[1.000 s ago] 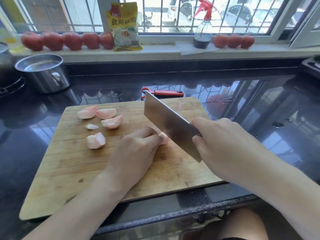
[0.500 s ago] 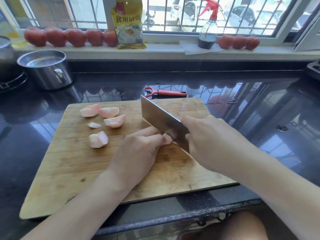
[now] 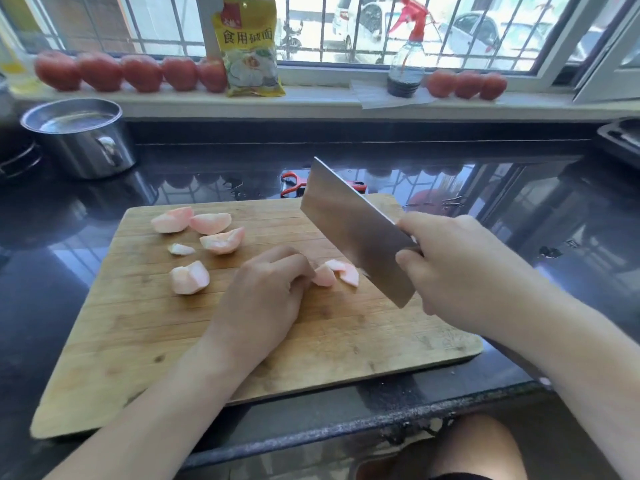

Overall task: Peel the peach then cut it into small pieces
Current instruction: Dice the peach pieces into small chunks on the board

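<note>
The right hand [image 3: 460, 268] grips a broad steel cleaver [image 3: 356, 233], raised above the wooden cutting board [image 3: 138, 341]; the left hand [image 3: 263, 299], fingers curled, pinches a pale pink peach piece [image 3: 323, 276] just left of the blade.

barred window [image 3: 346, 26] | white sill [image 3: 311, 98] | glossy black counter [image 3: 519, 220] | daylight

Bright daylight from behind the counter, wide-angle view with bent edges.

Light pours in through the barred window [image 3: 346, 26], where the street outside is washed out nearly to white. The dark countertop [image 3: 519, 216] mirrors the window bars in glossy glare. The cutting board [image 3: 329, 341] is evenly lit, with soft shadows under the hands. The cleaver [image 3: 356, 230] shows a dull sheen and slight motion blur along its edge. Straight lines bow toward the frame's corners, and the far sill looks soft.
</note>
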{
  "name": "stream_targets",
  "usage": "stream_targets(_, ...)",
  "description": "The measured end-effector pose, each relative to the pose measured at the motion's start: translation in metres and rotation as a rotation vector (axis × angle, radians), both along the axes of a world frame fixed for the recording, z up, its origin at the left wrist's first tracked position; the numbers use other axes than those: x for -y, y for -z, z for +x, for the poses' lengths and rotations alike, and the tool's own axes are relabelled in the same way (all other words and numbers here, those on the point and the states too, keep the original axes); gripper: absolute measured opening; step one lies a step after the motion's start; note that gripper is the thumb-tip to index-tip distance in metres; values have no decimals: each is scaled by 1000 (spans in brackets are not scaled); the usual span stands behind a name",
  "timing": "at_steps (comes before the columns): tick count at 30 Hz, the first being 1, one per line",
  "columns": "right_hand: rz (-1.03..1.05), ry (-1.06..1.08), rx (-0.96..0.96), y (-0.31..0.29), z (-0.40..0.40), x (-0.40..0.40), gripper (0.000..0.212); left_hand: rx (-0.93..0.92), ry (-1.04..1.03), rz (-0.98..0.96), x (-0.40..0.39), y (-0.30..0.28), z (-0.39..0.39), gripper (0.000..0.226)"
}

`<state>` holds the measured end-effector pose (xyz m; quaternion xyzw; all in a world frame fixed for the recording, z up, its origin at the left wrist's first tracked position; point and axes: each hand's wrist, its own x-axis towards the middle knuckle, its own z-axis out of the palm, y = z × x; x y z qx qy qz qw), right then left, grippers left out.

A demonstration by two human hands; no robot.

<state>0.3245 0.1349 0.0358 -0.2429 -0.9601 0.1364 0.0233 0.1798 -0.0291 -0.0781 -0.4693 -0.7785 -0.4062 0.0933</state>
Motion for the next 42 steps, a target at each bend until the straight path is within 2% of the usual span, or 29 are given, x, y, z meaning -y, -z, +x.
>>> stream_targets(4,-15,-17,12,6,1,13,21,-40,29,-40,-2,0,5,5)
stream_targets(7,-3,-23,48,10,-1,21,15,-90,82,-58,-3,0,6,14)
stream_targets(11,20,-14,85,11,-4,21,9,-89,91,-16,0,2,2,16)
stream_targets(18,-22,-13,13,3,2,7,23,-118,69,-12,0,4,2,19)
stream_targets(28,58,-43,52,-1,5,26,7,-146,39,-17,-1,3,4,19)
stream_targets(30,64,-37,67,-3,5,28,9,-145,38,-21,-2,4,5,20)
stream_targets(33,89,-53,92,-3,1,36,24,-155,46,-23,-2,3,3,21)
stream_targets(42,14,-22,77,-1,-19,33,5,-162,74,-17,1,1,5,17)
